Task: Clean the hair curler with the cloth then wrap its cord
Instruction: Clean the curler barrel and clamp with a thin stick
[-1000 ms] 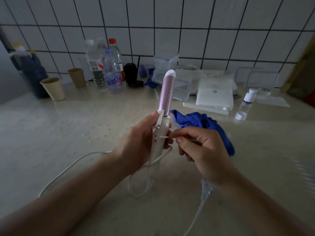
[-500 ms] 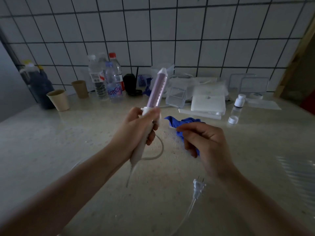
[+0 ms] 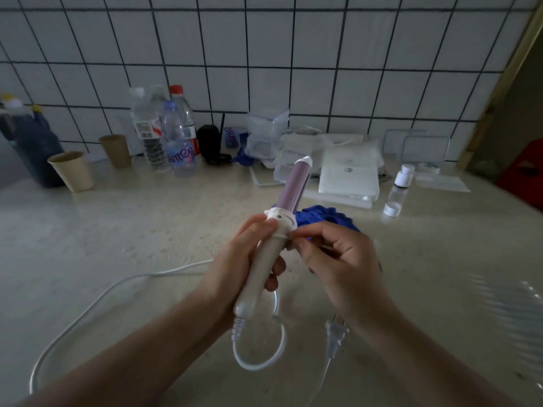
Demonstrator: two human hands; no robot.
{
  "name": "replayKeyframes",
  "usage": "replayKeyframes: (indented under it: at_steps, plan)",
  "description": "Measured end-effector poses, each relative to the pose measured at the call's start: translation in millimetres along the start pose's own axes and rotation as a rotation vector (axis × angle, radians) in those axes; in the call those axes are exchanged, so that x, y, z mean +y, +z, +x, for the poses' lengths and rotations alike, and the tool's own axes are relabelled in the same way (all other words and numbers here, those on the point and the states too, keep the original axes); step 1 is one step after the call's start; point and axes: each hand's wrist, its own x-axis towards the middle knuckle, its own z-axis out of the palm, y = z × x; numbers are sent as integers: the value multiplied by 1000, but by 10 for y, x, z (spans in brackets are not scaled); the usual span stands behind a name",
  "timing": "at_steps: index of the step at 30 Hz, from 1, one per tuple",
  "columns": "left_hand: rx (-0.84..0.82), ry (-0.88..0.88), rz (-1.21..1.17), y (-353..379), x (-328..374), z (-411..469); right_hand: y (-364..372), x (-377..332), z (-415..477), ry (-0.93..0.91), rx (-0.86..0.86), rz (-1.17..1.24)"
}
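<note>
From the head camera I see my left hand (image 3: pixel 235 259) wrapped around the cream handle of the hair curler (image 3: pixel 270 239), holding it above the counter (image 3: pixel 117 230) with the pink barrel tilted up and away toward the tiled wall. My right hand (image 3: pixel 340 259) sits just beside the handle, fingers curled in, thumb and forefinger pinched together right at the collar below the barrel; I cannot tell whether they hold anything small there. The blue cloth (image 3: pixel 326 215) lies crumpled on the counter behind both hands, partly hidden by my right hand. The white cord (image 3: pixel 261 364) loops down from the handle's base and trails off to the left across the counter, while the plug (image 3: pixel 335 336) lies flat under my right wrist.
</note>
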Motion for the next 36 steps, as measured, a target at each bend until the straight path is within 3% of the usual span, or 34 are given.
replayKeyframes:
  at_steps: [5,13,19,24,28,30,36]
  plan:
    - [-60,-35,-29,-16,-30,5,-34,7,17,-32,93,-49]
    - [-2,5,-13,11,28,-29,43,-72,-101,-20,-147,-45]
    - [-15,-25,-5,55,15,-57,-55,-67,-20,-12,23,-46]
    - [22,-23,6,88,48,-72,20,-93,-84,-19,-7,-111]
    - [-2,-19,17,107,64,-84,-61,-76,-13,-14,117,-156]
    - [-15,-12,23,109,60,-95,-63,-89,-17,-21,98,-161]
    - [22,142,79,89,16,-92,-84,-69,-3,-29,114,-163]
